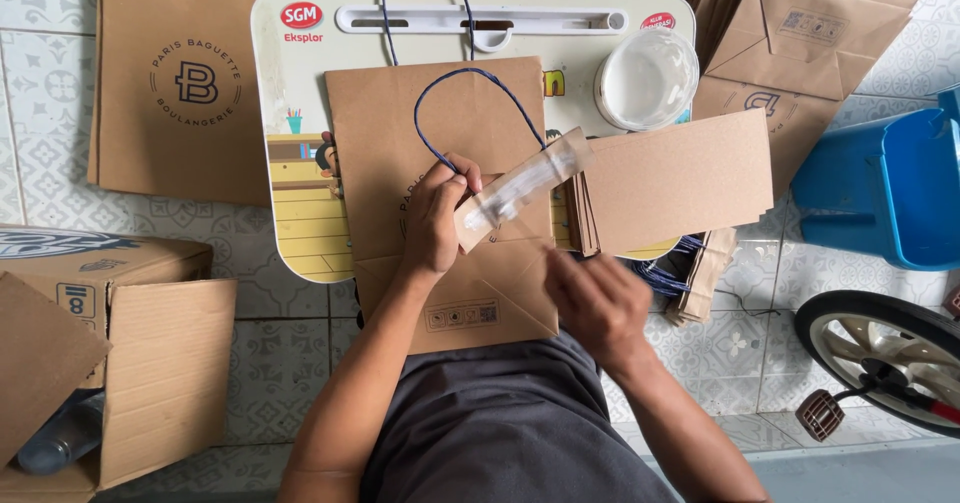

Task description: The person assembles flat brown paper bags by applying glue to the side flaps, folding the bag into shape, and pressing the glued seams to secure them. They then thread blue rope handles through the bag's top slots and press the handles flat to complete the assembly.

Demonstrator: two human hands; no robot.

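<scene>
My left hand (437, 218) pinches a small brown cardboard strip (520, 185) smeared with shiny glue, together with one end of a blue cord handle (470, 78) that loops upward. Under it a flat brown paper bag (440, 123) lies on a small white lap table (300, 83), its folded bottom toward me. My right hand (598, 303) hovers blurred over the bag's lower right corner, fingers loosely curled, holding nothing I can make out. A stack of brown cardboard strips (680, 178) sits just right of the bag.
A white round tub (647, 78) stands at the table's back right. More brown bags lie on the tiled floor at left (180, 83) and top right (800, 43). Open cardboard box (110, 353) at left, blue plastic bin (885, 188) and a wheel (885, 358) at right.
</scene>
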